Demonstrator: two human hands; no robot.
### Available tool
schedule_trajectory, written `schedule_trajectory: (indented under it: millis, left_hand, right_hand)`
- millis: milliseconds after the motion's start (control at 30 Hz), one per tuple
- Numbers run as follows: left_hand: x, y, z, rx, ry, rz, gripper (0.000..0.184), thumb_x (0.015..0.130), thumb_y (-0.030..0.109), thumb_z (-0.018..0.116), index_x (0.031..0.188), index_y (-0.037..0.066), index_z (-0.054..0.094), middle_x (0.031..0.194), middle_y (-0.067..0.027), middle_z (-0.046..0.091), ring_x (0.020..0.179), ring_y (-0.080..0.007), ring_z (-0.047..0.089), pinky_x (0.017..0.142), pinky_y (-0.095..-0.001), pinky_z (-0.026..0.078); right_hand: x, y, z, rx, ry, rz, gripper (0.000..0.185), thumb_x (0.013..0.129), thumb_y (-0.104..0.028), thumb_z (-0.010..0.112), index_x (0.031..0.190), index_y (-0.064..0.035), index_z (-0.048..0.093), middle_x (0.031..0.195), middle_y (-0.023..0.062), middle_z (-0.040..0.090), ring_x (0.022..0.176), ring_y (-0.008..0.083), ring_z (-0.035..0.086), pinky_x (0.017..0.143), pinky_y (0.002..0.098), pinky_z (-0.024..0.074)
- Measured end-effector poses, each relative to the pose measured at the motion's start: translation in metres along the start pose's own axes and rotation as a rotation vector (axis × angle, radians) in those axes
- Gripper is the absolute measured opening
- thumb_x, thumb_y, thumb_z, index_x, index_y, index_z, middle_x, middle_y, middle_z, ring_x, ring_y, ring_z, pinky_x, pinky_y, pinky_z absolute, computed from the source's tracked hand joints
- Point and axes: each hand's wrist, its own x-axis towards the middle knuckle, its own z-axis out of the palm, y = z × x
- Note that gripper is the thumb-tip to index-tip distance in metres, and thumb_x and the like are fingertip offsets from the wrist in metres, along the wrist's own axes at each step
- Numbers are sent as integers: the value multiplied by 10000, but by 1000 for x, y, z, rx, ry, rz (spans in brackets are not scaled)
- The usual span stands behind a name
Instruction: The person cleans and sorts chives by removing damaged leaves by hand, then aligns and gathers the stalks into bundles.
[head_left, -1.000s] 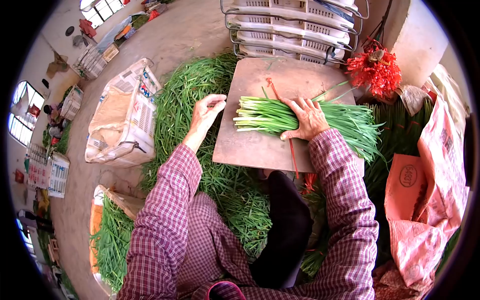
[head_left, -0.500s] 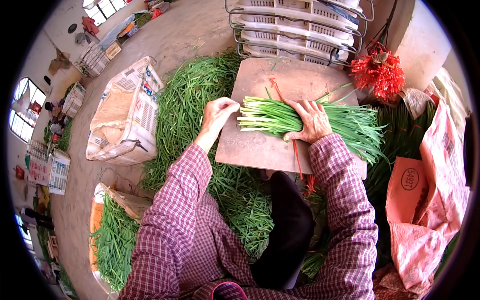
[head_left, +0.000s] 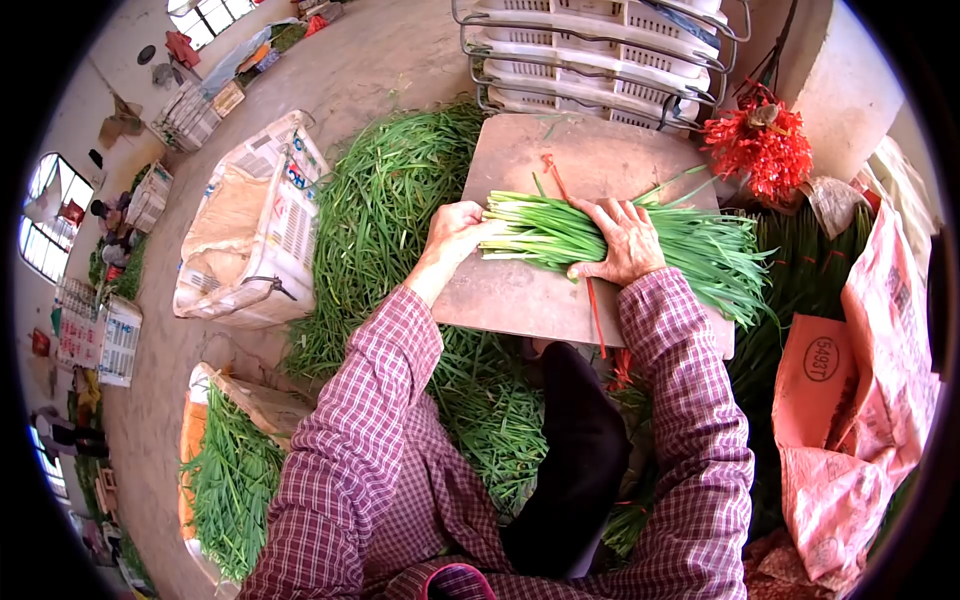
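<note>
A bunch of long green stalks (head_left: 540, 228) lies across a brown board (head_left: 520, 150), pale ends to the left, leaves fanning over the right edge. My right hand (head_left: 622, 238) presses on its middle, thumb and fingers spread around it. At the pale ends is my left hand (head_left: 458, 232), its fingers closed together against the stalk tips; whatever they pinch is hidden. Under the bunch runs a red tie (head_left: 596, 315), one end showing above it and the other hanging over the board's near edge.
Loose greens (head_left: 390, 210) are heaped left of the board. Beyond are a white crate (head_left: 290, 235) and stacked white baskets (head_left: 600, 75). Red ties (head_left: 765, 150) hang at the right, above a pink sack (head_left: 880, 360). A person (head_left: 65, 435) is at the far left.
My left hand has moved right, from beside the board onto the pale stalk ends, and its fingers have closed. My right hand has stayed on the bunch.
</note>
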Motion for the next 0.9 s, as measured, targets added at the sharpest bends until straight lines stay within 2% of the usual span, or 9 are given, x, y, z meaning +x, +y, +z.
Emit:
schedule_trajectory:
  millis: [67,133,167,200,267,367,500,700,900]
  left_hand:
    - [1,-3,0,-14,-14,14,211,819,218,681,944,55,629,804,-31,645,683,-67,559,584,-204,427]
    - [-4,0,-2,-15,289,114,165,831,123,644,911,-20,635,787,-68,662,682,-109,600,596,-230,476]
    - [4,-14,-9,62,396,243,128,843,102,618,914,-3,638,792,-48,666,680,-106,597,618,-246,488]
    - [1,-10,-14,126,413,267,122,829,105,636,916,20,645,784,-40,661,687,-99,595,629,-250,489]
    - [-17,14,-11,204,281,302,142,832,115,656,926,11,634,820,-18,640,728,-84,572,660,-239,477]
    - [-32,31,0,343,80,305,120,800,103,682,896,41,647,794,-6,621,696,-83,555,650,-231,463]
    - [-27,31,2,548,34,449,131,752,48,671,879,34,646,768,-30,563,694,-113,548,654,-251,463]
    - [-29,45,4,775,-24,556,111,765,84,660,856,25,636,744,-42,534,748,-161,503,633,-298,433]
    - [-32,37,10,625,45,581,82,782,86,639,806,15,605,744,-48,520,749,-165,497,616,-286,420]
  right_hand:
    - [0,2,1,1,6,-1,972,509,-708,672,1337,-260,430,1049,68,535,1051,268,497,919,439,354]
    - [-1,2,4,8,14,-2,970,510,-708,670,1336,-261,431,1048,67,536,1051,267,497,919,439,354]
    - [-1,2,4,14,21,-6,967,510,-706,673,1335,-261,432,1049,67,536,1053,266,497,919,438,354]
    - [-1,3,4,19,29,-10,965,509,-703,676,1333,-262,434,1051,66,536,1054,265,496,919,438,355]
    - [-1,3,3,23,24,-4,963,510,-699,679,1333,-263,434,1054,66,537,1056,265,496,919,437,355]
    - [0,1,0,22,-2,5,957,514,-690,685,1333,-263,433,1061,65,538,1060,267,495,920,436,355]
    - [-1,1,1,15,-1,3,945,524,-683,688,1330,-261,434,1067,65,537,1062,273,494,919,435,358]
    - [-1,2,1,20,16,-2,928,535,-680,686,1323,-258,439,1069,67,536,1055,274,496,915,441,362]
    - [0,1,0,25,3,11,900,556,-675,681,1317,-256,448,1067,66,541,1054,274,499,914,437,362]
